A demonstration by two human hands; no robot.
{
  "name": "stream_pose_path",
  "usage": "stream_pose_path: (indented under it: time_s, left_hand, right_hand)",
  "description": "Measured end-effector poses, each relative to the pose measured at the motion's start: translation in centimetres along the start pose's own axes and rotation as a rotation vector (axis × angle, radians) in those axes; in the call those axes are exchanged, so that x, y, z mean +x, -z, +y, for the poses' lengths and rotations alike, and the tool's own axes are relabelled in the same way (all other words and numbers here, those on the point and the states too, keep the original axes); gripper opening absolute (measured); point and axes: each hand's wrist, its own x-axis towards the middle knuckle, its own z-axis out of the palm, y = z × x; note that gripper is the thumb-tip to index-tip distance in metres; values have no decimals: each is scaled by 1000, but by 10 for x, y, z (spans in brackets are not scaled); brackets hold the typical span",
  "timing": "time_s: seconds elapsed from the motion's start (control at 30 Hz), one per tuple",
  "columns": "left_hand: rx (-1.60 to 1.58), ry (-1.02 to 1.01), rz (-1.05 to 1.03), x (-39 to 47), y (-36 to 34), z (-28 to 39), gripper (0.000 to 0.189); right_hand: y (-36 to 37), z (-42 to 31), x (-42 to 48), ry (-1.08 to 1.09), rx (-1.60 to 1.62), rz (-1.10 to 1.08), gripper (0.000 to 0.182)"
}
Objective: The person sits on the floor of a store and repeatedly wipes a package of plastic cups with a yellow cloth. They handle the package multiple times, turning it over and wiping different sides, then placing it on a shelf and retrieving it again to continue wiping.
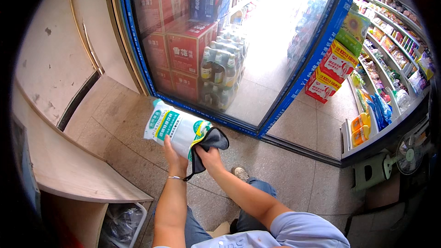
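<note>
A wrapped pack of clear plastic cups (pixel 179 125), with green and yellow printing, is held up in front of me above the floor. My left hand (pixel 176 156) grips it from below, the thumb lying along its near side. In my right hand (pixel 208 157) is a dark grey cloth with black edging (pixel 216 140). The cloth lies against the right end of the pack and hangs down between my two hands. Part of the pack's right end is hidden behind it.
Ahead stands a blue-framed glass sliding door (pixel 272 124), with red cartons (pixel 187 53) and shrink-wrapped bottles (pixel 220 70) behind the glass. Right of it are red milk cartons (pixel 324 88), snack shelves (pixel 389 55) and a fan (pixel 409 154). A wooden counter (pixel 79 175) runs along my left.
</note>
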Motion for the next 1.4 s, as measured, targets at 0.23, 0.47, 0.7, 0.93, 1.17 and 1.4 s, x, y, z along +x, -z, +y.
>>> stream_pose_path:
  time_s: [0.23,0.47,0.7,0.93,1.17,1.4]
  left_hand:
    - [0,232,-127,-19,-22,8,50]
    - [457,587,-477,-20,-18,10,65]
    - [690,315,-504,-28,-15,1,63]
    - [379,-52,-177,-13,-16,-4,50]
    - [405,-130,84,3,10,2,54]
    - [882,108,-119,-7,11,-5,51]
  right_hand:
    - [56,-3,64,-190,804,-60,38]
    - [107,-1,75,-158,302,-4,42]
    - [87,-27,65,-122,95,152,38]
    - [63,-4,64,-81,-729,-122,57]
    - [36,-30,35,-50,-834,-243,50]
    - [39,-17,25,510,-1049,-362,66]
